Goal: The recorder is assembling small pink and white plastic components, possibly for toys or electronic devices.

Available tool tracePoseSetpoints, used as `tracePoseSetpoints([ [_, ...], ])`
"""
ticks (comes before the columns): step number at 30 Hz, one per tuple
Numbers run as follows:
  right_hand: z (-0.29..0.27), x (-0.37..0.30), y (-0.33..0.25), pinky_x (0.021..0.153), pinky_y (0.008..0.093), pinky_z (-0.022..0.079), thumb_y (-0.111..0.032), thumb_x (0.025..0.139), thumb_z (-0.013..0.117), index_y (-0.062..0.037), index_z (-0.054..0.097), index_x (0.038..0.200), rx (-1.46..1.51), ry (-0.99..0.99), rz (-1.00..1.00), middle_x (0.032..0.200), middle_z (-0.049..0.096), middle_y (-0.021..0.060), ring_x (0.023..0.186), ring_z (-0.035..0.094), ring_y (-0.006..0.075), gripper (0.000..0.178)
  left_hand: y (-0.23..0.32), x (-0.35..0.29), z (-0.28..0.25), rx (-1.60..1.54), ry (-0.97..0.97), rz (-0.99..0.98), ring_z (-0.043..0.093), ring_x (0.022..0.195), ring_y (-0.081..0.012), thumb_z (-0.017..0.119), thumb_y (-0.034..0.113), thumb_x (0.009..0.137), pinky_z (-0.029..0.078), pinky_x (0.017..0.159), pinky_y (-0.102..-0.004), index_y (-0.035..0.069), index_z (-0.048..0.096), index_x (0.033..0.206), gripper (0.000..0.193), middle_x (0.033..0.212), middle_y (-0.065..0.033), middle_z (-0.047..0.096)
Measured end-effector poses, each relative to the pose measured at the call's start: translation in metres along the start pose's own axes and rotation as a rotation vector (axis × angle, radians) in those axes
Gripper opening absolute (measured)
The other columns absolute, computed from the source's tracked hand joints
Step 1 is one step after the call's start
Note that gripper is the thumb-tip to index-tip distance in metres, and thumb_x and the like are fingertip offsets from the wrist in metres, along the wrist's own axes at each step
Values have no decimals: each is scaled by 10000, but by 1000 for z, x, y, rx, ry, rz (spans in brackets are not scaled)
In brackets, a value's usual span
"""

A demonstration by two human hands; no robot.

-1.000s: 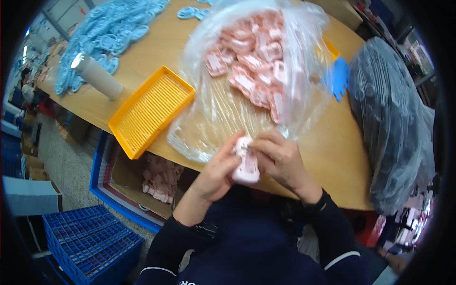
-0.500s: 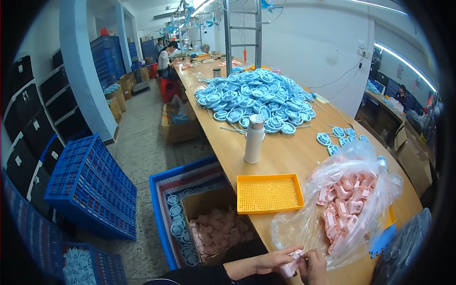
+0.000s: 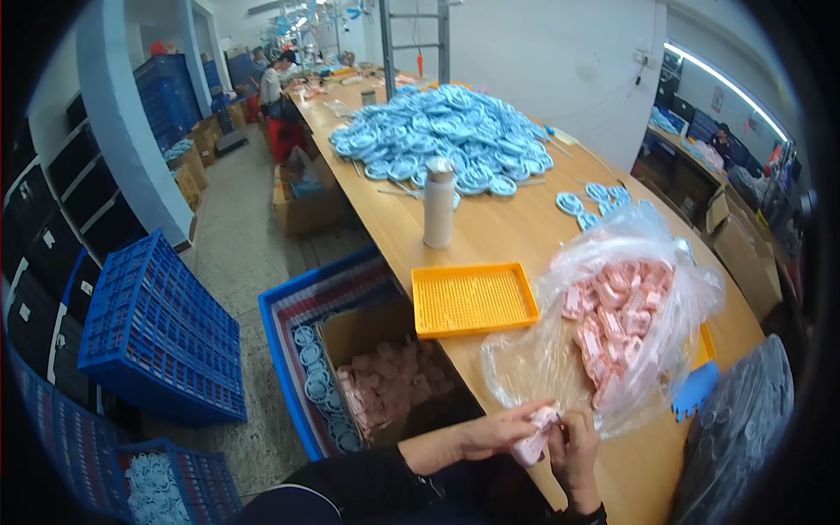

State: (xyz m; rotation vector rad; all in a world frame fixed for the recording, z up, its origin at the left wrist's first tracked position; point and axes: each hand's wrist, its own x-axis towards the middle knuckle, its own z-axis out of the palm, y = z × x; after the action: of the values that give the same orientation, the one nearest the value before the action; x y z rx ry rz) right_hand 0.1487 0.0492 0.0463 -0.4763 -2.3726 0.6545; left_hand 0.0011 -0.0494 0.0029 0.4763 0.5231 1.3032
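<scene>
At the near table edge, my left hand [image 3: 500,432] grips a small pale pink plastic part [image 3: 530,447] between thumb and fingers. The part is tilted, its lower end sticking out below the fingers. My right hand [image 3: 576,444] is closed at the part's upper right end, fingertips pinching there; whether a smaller thing is also in them cannot be seen. Just beyond my hands a clear plastic bag [image 3: 516,363] lies open, with a heap of similar pink parts [image 3: 617,319] in it. A yellow perforated tray [image 3: 472,299] sits left of the bag.
A white bottle [image 3: 439,210] stands before a large pile of round light blue parts [image 3: 446,136]. Below the table's left edge, a cardboard box [image 3: 363,325] of pink pieces sits in a blue crate [image 3: 282,350]. Stacked blue crates [image 3: 162,337] stand left. A dark plastic-covered object [image 3: 735,437] is at right.
My view has tilted down, so the table and its things sit higher in the picture. Both hands stay together on the pink part, which has turned slightly.
</scene>
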Motion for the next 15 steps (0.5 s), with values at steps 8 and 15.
tracePoseSetpoints([
  [8, -18, -22, -2, 512, 317, 454, -12, 761, 654, -39, 552, 865, 82, 31, 177, 827, 551, 102, 610, 568, 211, 148, -19, 3, 28, 349, 43, 132, 497, 1045, -139, 437, 127, 953, 403, 932, -258, 89, 65, 1495, 659, 1211, -58, 470],
  [15, -39, -7, -2, 486, 266, 465, -75, 847, 613, -32, 551, 1008, 330, -33, 313, 799, 609, 103, 549, 596, 127, 178, -7, 11, 43, 544, 15, 215, 496, 1004, -113, 424, 163, 969, 423, 888, -272, 92, 106, 1493, 618, 1170, -45, 483],
])
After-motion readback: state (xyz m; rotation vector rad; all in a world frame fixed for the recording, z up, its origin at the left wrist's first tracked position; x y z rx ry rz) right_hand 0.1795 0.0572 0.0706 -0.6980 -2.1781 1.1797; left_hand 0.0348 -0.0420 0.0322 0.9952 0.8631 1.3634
